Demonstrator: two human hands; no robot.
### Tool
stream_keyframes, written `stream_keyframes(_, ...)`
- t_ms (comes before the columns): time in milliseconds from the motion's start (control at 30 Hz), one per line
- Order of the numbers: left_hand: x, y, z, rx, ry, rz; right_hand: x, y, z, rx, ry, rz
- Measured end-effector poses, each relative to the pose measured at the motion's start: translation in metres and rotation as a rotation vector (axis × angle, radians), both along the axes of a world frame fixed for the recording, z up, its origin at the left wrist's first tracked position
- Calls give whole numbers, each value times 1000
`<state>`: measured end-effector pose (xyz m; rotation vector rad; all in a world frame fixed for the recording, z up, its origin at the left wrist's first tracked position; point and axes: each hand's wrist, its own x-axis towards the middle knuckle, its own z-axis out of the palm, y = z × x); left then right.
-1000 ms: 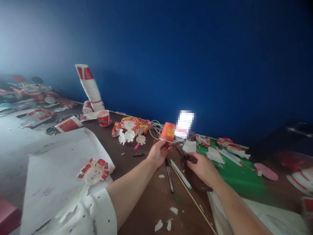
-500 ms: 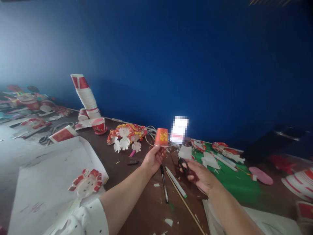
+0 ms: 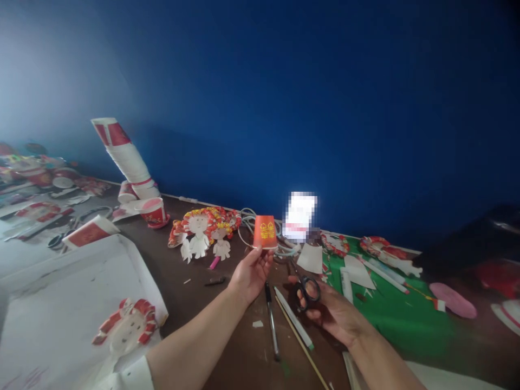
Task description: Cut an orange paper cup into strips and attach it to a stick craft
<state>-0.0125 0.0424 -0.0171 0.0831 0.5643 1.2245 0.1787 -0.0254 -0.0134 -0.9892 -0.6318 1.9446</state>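
Note:
Pinched by its rim in my left hand (image 3: 252,273) is an orange-red paper cup (image 3: 265,233) with yellow printing, turned upside down above the table. My right hand (image 3: 331,309) grips a pair of black-handled scissors (image 3: 309,290), its fingers in and around the loops. The blades point away toward the back and are partly lost against the dark table. Cup and scissors are apart. Below the hands lie a black pen (image 3: 271,319), a white marker (image 3: 294,319) with a green end and a thin wooden stick (image 3: 300,341).
Paper dolls (image 3: 199,233) with red and yellow hair lean near the wall. Left of them stand a tilted cup stack (image 3: 128,162) and a red cup (image 3: 152,214). A white tray (image 3: 134,260) lies front left, a green sheet (image 3: 390,319) to the right. A blurred bright screen (image 3: 300,214) stands behind.
The view has shifted slightly, so the things on the left sit farther left. My right hand has turned the scissors, and their loops now show more openly. The cup stays in my left hand.

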Motion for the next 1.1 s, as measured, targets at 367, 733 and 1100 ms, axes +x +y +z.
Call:
stream_keyframes(367, -3, -12, 3, 23, -54, -160, -8, -3, 2, 152, -111, 22)
stream_keyframes(733, 0, -11, 1, 131, -9, -170, -28, -17, 15, 172, -44, 106)
stream_keyframes(1100, 6, -12, -6, 173, 46, -247, -46, -21, 21, 350, -436, -1)
